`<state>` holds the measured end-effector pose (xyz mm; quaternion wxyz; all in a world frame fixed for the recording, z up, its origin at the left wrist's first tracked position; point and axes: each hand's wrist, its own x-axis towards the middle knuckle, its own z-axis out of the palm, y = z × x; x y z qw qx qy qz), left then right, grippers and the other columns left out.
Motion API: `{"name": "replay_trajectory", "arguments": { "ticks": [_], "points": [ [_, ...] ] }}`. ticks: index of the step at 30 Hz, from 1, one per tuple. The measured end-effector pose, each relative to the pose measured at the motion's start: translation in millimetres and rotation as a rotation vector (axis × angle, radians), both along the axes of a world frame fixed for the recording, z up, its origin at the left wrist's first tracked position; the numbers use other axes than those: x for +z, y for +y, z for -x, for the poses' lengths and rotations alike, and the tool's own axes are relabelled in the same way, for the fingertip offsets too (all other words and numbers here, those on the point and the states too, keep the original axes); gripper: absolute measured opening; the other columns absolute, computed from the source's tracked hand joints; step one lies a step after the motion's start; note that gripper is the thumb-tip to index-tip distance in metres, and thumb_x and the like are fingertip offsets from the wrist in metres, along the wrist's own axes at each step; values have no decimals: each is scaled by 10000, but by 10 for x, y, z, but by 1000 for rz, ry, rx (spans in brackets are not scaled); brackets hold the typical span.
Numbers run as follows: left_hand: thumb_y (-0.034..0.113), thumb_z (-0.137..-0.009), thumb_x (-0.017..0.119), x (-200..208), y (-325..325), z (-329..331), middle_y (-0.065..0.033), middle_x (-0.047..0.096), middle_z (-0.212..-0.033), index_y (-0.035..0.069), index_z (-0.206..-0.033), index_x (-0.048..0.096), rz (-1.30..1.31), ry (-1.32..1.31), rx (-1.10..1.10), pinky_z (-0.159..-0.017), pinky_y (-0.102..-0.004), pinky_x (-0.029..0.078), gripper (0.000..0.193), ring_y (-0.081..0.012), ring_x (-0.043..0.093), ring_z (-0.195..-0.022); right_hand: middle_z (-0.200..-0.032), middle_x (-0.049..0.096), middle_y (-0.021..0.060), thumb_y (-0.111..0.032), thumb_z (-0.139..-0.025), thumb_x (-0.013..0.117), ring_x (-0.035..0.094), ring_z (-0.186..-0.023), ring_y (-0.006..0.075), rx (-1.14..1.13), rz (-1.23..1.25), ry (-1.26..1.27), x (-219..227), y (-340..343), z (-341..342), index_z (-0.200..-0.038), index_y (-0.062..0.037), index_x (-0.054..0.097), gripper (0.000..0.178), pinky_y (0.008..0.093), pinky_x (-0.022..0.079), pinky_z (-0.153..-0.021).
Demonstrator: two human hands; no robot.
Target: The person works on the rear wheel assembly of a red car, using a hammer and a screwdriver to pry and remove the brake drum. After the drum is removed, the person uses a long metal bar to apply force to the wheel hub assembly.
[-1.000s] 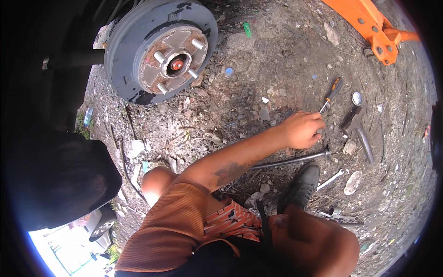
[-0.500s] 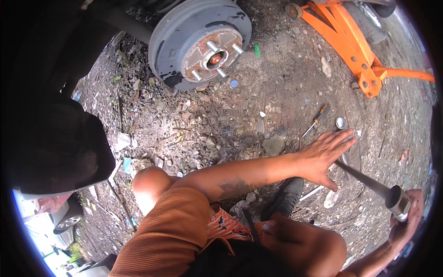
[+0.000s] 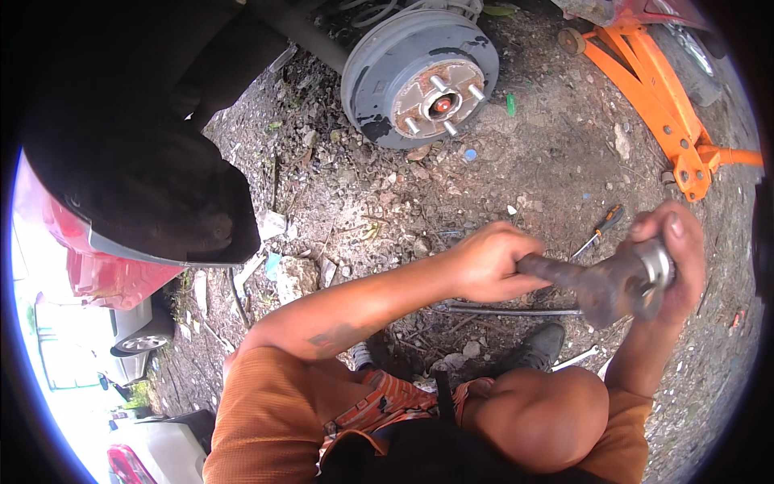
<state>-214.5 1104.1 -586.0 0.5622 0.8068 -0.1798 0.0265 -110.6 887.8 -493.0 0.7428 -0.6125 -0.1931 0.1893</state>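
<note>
My left hand [image 3: 490,263] is closed round the rusty shaft of a heavy metal tool [image 3: 597,284], held in the air above the dirt. My right hand [image 3: 676,252] grips the tool's thick head, where a shiny metal socket [image 3: 655,274] sits against my palm. On the ground beyond the tool lies a screwdriver [image 3: 603,224] with an orange and black handle. A long thin steel rod [image 3: 508,310] lies on the dirt under my left wrist.
A grey brake drum [image 3: 419,77] with bare wheel studs hangs at the top centre. An orange floor jack [image 3: 663,109] stands at the upper right. A dark car body [image 3: 153,177] fills the upper left. My black shoe [image 3: 536,351] and a small wrench [image 3: 576,357] rest on the stony ground.
My left hand lifted off the ground and closed on the tool's shaft. My right hand brought the tool up from the lower right. The view has swung, putting the drum higher and more to the right.
</note>
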Motion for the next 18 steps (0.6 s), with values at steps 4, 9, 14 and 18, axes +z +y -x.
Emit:
{"name": "replay_trajectory", "arguments": {
  "ticks": [4, 9, 14, 18],
  "points": [
    [426, -937, 654, 390, 333, 473, -152, 578, -648, 26, -845, 602, -241, 283, -81, -558, -475, 464, 414, -379, 619, -598, -760, 682, 106, -293, -899, 588, 666, -695, 180, 556, -209, 93, -589, 374, -315, -842, 25, 669, 333, 276, 514, -634],
    [346, -949, 656, 736, 560, 921, -159, 605, -665, 14, -872, 652, -529, 512, 241, -565, -476, 494, 340, -389, 623, -592, -888, 688, 149, -464, -998, 544, 684, -795, 197, 602, -172, 623, -1345, 1050, -132, -1206, 22, 585, 530, 339, 564, -708],
    [324, -903, 722, 933, 601, 859, -142, 619, -656, 8, -870, 687, -971, 429, 515, -539, -429, 493, 320, -339, 633, -578, -1070, 661, 207, -673, -963, 451, 689, -878, 268, 700, -335, 936, -1346, 1034, 19, -1364, -14, 492, 773, 431, 587, -759],
    [323, -895, 725, 1031, 585, 736, -122, 652, -726, 17, -908, 689, -1186, 331, 519, -559, -421, 521, 308, -334, 657, -613, -1060, 683, 197, -518, -995, 534, 692, -876, 248, 514, -171, 657, -1316, 1223, 72, -1283, 19, 528, 609, 409, 589, -744]
  ]
}}
